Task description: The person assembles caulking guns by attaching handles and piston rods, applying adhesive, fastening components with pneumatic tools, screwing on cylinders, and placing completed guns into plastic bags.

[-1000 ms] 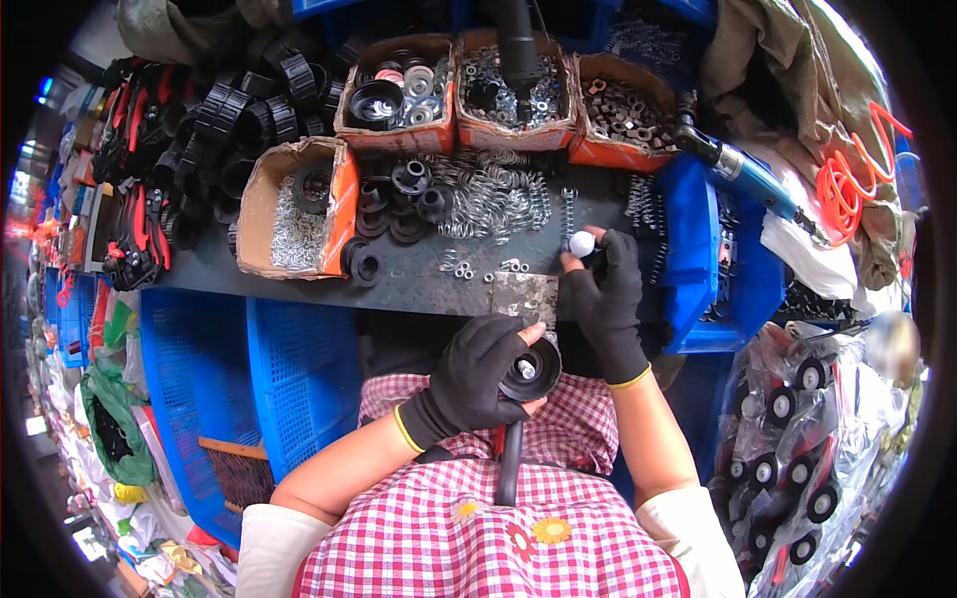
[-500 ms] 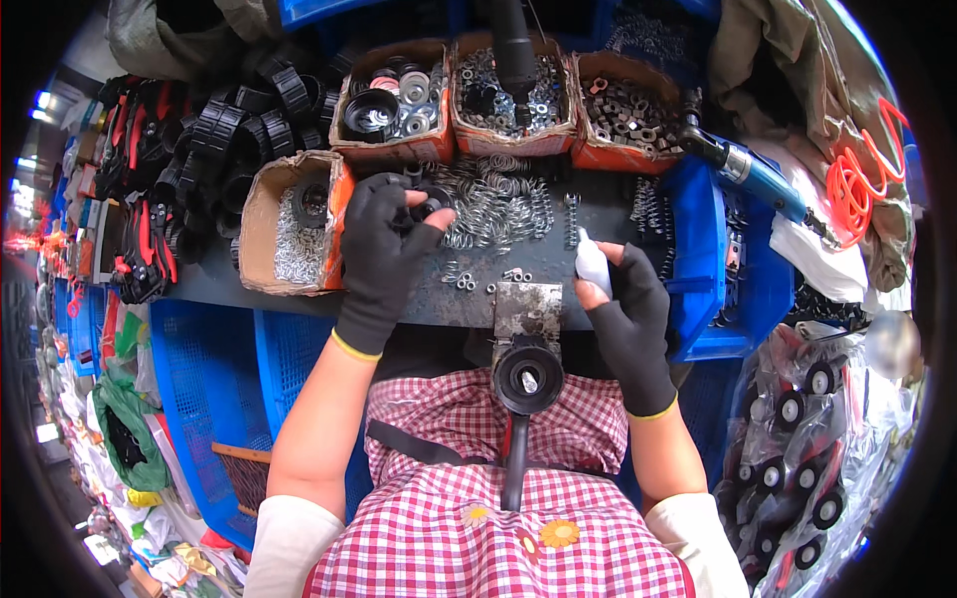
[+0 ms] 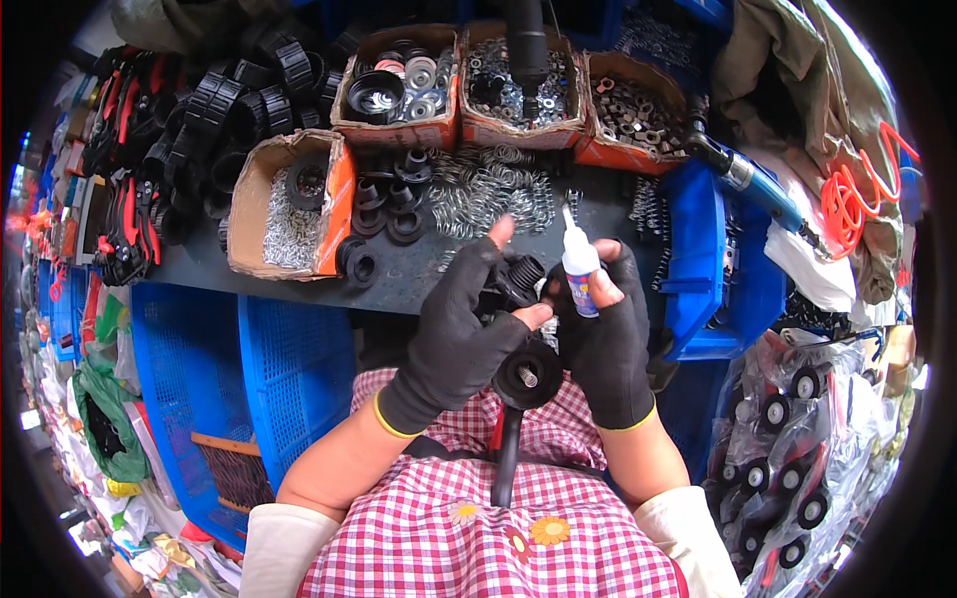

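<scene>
In black fingerless gloves, both my hands meet above the bench's front edge. My left hand [image 3: 454,324] is closed around a black ribbed plastic part [image 3: 520,277], partly hidden by the fingers. A small white squeeze bottle [image 3: 580,261] with a narrow nozzle stands nearly upright in my right hand [image 3: 610,334], fingers wrapped round it. Just below my hands is a round black cup-shaped piece [image 3: 528,377] with a metal bolt at its centre and a black handle [image 3: 506,463] running down toward my apron.
Behind lie loose springs [image 3: 493,194] and flanged black parts [image 3: 399,194]. Cardboard boxes of washers [image 3: 397,130], bolts and nuts [image 3: 638,108] line the back. A power driver [image 3: 525,50] hangs overhead; a blue air tool [image 3: 763,189] and blue bin [image 3: 693,279] are at right.
My left hand has come from the flanged parts at the back left to the middle, carrying a black part. My right hand has moved slightly left, bringing the bottle beside it.
</scene>
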`<state>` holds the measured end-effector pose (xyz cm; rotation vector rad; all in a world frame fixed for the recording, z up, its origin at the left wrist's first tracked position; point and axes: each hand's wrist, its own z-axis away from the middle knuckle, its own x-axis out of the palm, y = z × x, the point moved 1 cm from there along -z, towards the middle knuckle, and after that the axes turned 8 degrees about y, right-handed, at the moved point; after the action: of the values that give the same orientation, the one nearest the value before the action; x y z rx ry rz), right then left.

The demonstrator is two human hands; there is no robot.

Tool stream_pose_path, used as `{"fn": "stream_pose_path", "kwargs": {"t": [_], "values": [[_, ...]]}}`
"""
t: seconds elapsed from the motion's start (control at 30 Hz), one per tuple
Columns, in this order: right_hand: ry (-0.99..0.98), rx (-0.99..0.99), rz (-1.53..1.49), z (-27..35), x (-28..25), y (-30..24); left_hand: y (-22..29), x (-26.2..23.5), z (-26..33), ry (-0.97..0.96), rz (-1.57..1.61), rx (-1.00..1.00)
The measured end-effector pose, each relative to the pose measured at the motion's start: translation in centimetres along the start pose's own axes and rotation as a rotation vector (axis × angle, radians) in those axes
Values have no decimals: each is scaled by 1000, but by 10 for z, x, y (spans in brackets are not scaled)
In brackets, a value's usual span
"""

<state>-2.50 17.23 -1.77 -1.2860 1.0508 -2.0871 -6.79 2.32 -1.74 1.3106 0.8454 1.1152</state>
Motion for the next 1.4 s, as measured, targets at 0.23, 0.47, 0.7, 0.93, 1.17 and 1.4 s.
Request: {"fn": "stream_pose_path", "kwargs": {"t": [0.23,0.47,0.7,0.93,1.17,1.4], "values": [[42,-255,403,12,-12,-10,4,-14,2,198,-700,746],[54,-514,706,21,12,-25,-4,-16,1,280,-757,947],[37,-692,812,23,24,-31,-1,-17,7,293,-781,961],[12,-712,811,24,29,-34,12,-18,6,354,-711,844],[-16,-764,813,18,42,-38,17,-22,8,348,-662,801],[-31,-813,867,18,46,-41,17,-25,7,390,-658,923]]}}
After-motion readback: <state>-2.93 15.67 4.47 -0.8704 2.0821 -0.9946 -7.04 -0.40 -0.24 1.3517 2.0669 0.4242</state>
